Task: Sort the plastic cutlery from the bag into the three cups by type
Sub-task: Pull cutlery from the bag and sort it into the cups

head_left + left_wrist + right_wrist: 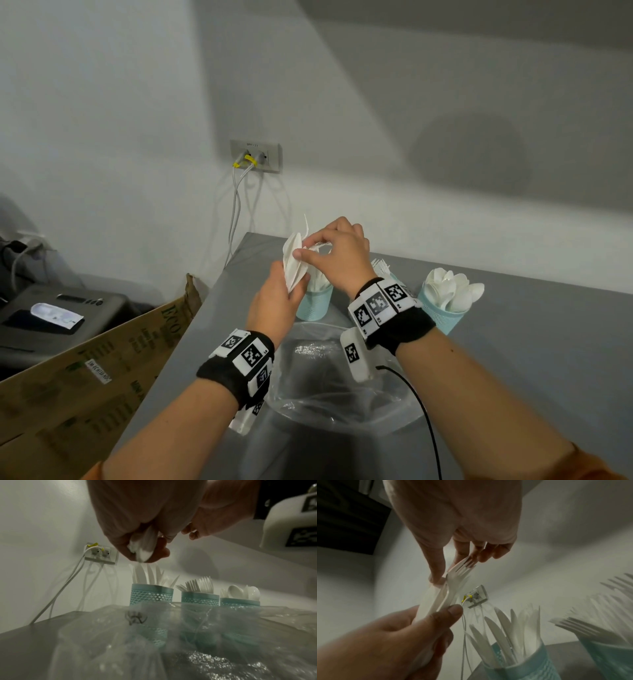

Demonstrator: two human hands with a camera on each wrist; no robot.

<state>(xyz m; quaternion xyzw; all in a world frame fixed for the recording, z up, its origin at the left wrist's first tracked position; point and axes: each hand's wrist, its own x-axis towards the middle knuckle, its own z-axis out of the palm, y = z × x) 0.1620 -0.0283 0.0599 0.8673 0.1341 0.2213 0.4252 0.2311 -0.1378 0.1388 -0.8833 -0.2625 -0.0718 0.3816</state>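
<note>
My left hand (289, 291) grips a small bunch of white plastic cutlery (294, 261) by the handles, above the left cup. My right hand (303, 247) pinches the head of a white fork (459, 568) in that bunch between thumb and fingertips. Three teal cups stand in a row on the grey table (548, 359): the knife cup (150, 595) on the left, the fork cup (199, 597) in the middle, the spoon cup (445, 308) on the right. In the head view my right wrist hides most of the fork cup. The clear plastic bag (335, 383) lies crumpled under my wrists.
A wall socket (257, 156) with white cables sits behind the table's left corner. A cardboard box (102, 359) leans against the table's left edge, with a dark device (58, 308) beyond it. A black cable (421, 404) runs from my right wrist.
</note>
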